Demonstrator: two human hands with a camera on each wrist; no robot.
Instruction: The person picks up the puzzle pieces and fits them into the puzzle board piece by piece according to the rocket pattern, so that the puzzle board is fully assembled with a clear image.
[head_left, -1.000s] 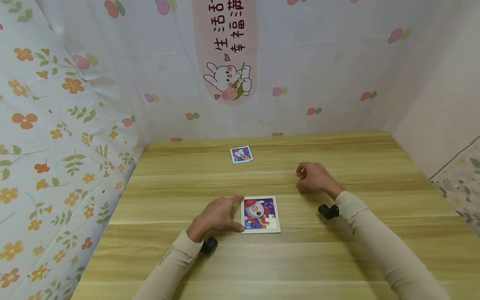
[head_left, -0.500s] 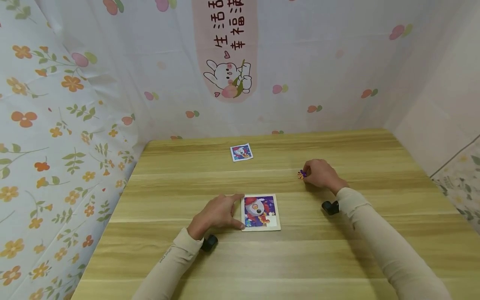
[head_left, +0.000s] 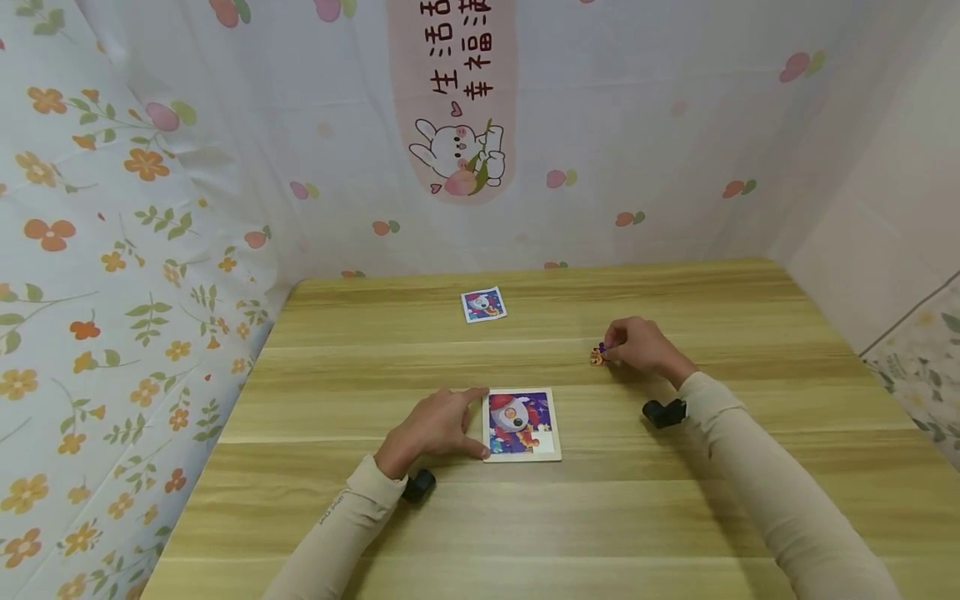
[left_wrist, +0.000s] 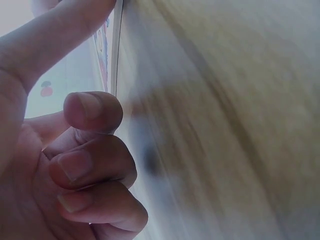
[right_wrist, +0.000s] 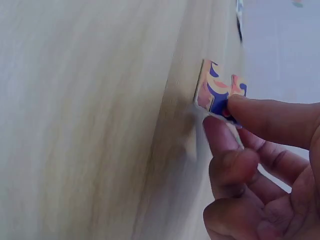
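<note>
In the head view my left hand (head_left: 438, 429) rests at the left side of a square jigsaw puzzle board (head_left: 557, 421). Its thumb and index finger are spread, their tips at the board's two left corners. The other fingers are bent, as the left wrist view shows. On the board is a cartoon picture of a white, round-bodied character on purple, with a pale gap at the lower right. My right hand (head_left: 643, 346), farther back and to the right, pinches a small jigsaw piece (right_wrist: 216, 92) between thumb and fingers. The piece is orange, cream and purple, held close over the table.
A small picture card (head_left: 483, 305) with the same cartoon lies near the back of the wooden table (head_left: 375, 350). Behind the table hangs a white patterned cloth (head_left: 600, 108), and a flowered one (head_left: 112, 333) hangs at the left.
Over the last second my right hand has shifted slightly right and back, and the jigsaw piece in it has turned and come into plainer view. My left hand and the board have stayed put.
</note>
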